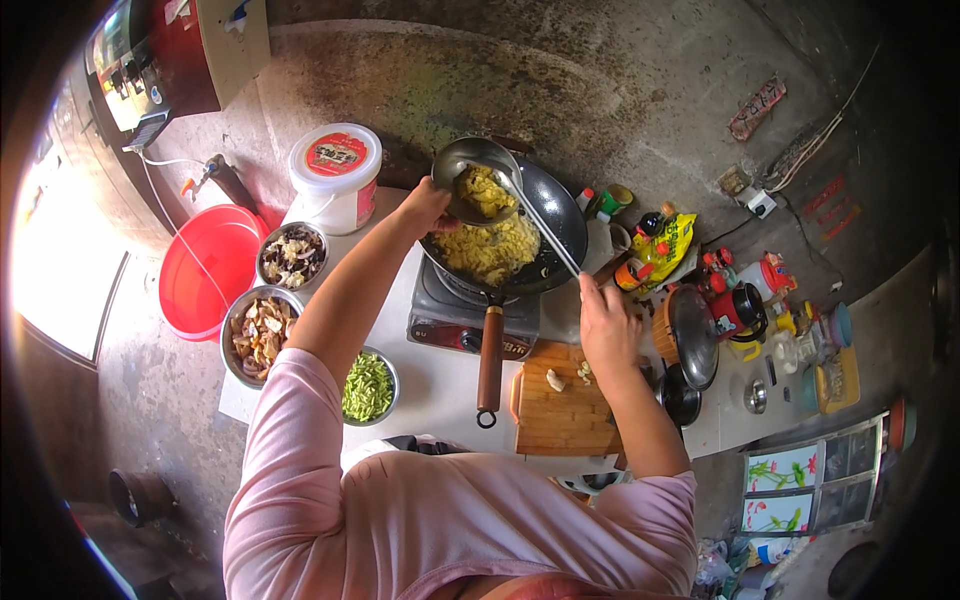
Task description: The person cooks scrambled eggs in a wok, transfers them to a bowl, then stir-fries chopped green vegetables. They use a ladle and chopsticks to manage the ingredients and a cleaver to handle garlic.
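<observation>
My left hand [430, 204] grips the rim of a metal bowl [448, 159], tilted above the left side of a dark wok [564, 206]. Cooked yellow egg pieces lie in the bowl. My right hand [609, 322] is closed around the end of a long metal utensil handle [551, 236]. Its head is at the bowl, partly hidden, so I cannot tell its exact shape. More scrambled egg [487, 251] lies in the wok. The wok sits on a portable gas stove [442, 330], its wooden handle [491, 360] pointing towards me.
Left stand a bowl of dark fungus [292, 255], sliced meat or mushrooms [261, 336], chopped green stalks [367, 386], a lidded white tub [335, 180] and a red basin [210, 274]. A cutting board [562, 420] with garlic or ginger pieces, a glass lid [696, 337] and seasoning bottles [651, 225] are right.
</observation>
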{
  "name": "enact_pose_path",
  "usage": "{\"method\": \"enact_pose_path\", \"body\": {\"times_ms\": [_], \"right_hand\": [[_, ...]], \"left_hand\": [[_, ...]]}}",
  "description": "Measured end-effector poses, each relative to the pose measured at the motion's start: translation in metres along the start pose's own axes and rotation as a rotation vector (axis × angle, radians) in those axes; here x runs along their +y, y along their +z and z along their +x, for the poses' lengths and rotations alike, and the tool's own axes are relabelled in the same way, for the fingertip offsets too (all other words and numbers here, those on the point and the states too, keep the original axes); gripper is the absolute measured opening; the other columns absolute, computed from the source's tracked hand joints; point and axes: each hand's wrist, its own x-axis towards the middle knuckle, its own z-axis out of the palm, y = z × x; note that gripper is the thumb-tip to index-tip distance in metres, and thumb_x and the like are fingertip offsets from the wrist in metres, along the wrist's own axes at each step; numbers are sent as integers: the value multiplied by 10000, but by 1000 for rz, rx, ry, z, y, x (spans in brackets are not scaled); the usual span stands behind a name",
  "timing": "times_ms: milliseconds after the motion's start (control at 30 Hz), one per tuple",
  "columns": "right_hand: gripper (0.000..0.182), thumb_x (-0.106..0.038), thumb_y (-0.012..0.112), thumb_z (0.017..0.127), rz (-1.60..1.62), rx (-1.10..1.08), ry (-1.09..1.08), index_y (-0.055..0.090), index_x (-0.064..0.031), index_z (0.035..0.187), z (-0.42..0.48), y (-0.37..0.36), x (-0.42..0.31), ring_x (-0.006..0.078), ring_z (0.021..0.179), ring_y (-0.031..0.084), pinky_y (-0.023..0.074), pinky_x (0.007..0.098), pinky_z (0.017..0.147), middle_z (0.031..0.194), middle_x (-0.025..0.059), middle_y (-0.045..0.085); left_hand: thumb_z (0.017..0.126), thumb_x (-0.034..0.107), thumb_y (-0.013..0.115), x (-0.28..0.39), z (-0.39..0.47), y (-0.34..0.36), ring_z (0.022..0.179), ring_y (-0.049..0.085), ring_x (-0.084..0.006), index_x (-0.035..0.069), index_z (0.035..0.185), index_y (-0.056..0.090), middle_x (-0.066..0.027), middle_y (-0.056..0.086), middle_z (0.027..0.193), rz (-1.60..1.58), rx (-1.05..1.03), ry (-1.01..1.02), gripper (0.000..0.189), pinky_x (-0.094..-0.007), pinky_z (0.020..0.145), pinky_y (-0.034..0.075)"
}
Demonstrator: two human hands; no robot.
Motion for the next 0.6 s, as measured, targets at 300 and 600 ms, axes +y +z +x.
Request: {"method": "enact_pose_path", "body": {"times_ms": [300, 600], "right_hand": [[281, -111, 523, 761, -44, -66, -30, 551, -192, 1028, -12, -18, 7, 236, 597, 545, 453, 351, 485, 743, 43, 449], [194, -154, 500, 790, -14, -259, 79, 581, -173, 965, 1, -56, 30, 307, 625, 558, 442, 411, 525, 768, 81, 512]], "left_hand": [[719, 17, 420, 1, 19, -10, 821, 574, -351, 53, 1267, 194, -263, 430, 1107, 776, 305, 418, 594, -368, 594, 513], [732, 12, 416, 10, 1, 3, 916, 515, -416, 94, 1305, 150, -225, 391, 1157, 1083, 556, 431, 637, -432, 783, 438]]}}
